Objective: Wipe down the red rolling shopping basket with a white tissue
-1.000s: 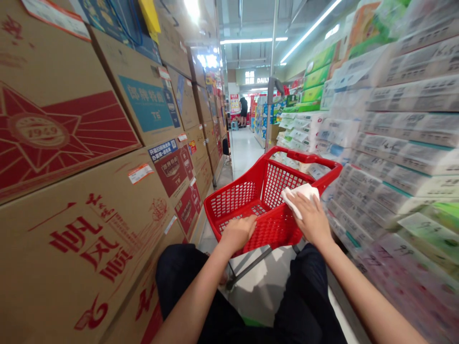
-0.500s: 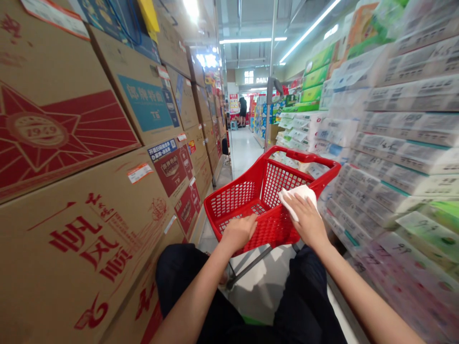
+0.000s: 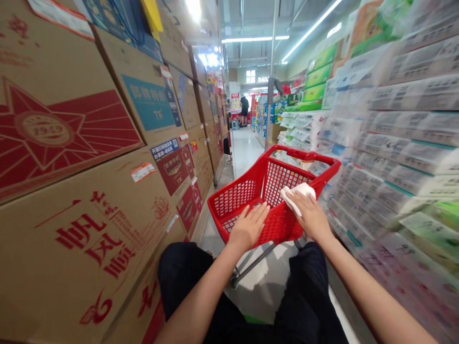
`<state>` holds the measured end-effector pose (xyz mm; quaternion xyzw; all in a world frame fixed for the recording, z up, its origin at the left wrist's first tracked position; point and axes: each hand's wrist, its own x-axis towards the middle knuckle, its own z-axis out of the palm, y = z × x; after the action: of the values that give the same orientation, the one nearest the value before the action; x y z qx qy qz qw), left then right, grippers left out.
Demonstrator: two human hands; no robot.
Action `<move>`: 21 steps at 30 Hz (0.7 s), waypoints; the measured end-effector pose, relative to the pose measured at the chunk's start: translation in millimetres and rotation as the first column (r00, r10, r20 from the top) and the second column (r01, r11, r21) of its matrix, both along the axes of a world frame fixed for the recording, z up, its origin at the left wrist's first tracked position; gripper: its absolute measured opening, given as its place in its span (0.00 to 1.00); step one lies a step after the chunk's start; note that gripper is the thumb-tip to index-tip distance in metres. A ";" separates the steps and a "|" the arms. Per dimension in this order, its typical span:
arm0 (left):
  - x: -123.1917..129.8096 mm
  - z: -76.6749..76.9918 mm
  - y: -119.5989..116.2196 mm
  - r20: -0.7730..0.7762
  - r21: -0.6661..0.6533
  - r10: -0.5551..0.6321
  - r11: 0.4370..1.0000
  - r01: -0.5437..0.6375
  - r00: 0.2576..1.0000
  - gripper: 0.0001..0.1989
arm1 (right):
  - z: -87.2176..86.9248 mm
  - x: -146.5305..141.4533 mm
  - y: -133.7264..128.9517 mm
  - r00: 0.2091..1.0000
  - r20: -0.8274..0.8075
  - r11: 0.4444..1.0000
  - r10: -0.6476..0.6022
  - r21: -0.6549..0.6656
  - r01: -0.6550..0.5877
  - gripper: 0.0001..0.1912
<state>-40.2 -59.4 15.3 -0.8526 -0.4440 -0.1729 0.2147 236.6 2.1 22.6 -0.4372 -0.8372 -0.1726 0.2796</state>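
Observation:
In front of my knees stands a red plastic shopping cart (image 3: 234,195) with lattice walls and grey metal legs. My left hand (image 3: 248,228) lies on the near side rim with its fingers stretched out flat. Farther along the same rim, my right hand (image 3: 309,212) presses a folded white cloth (image 3: 303,190) against the cart, fingers over the top of it. The cloth's underside and my right thumb are hidden. The cart's basket shows its perforated floor and inner walls.
Stacked cardboard cartons (image 3: 89,229) wall the left side. Piled packs of tissue paper (image 3: 401,138) line the right. A metal pole (image 3: 271,62) rises beyond the cart. Down the tiled aisle (image 3: 245,148) a person in dark clothes (image 3: 244,111) stands far off.
My left hand has opened from its curled grip on the rim and now lies with straight fingers, slightly farther right. My right hand with the cloth has shifted only a little.

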 end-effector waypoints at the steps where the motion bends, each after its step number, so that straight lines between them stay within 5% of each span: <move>1: -0.9 0.8 -1.8 -0.016 0.014 -0.025 1.000 0.025 1.000 0.28 | 0.1 2.1 3.7 1.000 -0.003 1.000 -0.012 0.003 0.012 0.43; 8: -29.9 -0.1 -21.5 0.025 0.001 -0.014 1.000 0.014 1.000 0.28 | -2.2 -16.1 7.6 0.999 -0.051 1.000 -0.012 0.003 0.013 0.43; 15: -25.4 -3.8 -23.8 0.040 0.004 -0.014 1.000 0.014 0.999 0.34 | -23.9 -81.0 -36.0 0.972 0.002 0.972 0.237 0.012 -0.237 0.46; 21: -41.0 -12.8 -29.3 0.073 -0.016 -0.032 0.999 0.033 0.997 0.30 | -7.4 -35.5 -9.5 0.991 0.025 0.991 0.130 0.032 -0.131 0.44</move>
<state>-81.2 -88.6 2.5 -0.8545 -0.4392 -0.2037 0.1883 201.1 -7.4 15.1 -0.3748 -0.8640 -0.1732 0.2882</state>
